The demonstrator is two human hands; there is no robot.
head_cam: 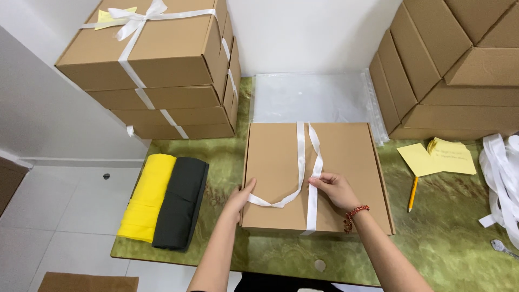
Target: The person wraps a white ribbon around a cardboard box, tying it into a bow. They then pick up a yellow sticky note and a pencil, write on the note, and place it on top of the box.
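A flat brown cardboard box (346,157) lies on the green marbled table (443,238) in front of me. A white ribbon (301,157) runs over its lid in two strands. My left hand (240,197) rests at the box's near left edge and pinches the loose ribbon end. My right hand (332,189), with a red bead bracelet on the wrist, pinches the ribbon near the middle of the lid, where the strands cross.
Ribbon-tied brown boxes (162,65) are stacked at the back left, plain ones (454,70) at the back right. Folded yellow cloth (146,197) and black cloth (181,203) lie left. Clear plastic bags (311,97), yellow notes (438,157), a pencil (413,193) and loose ribbon (503,178) lie around.
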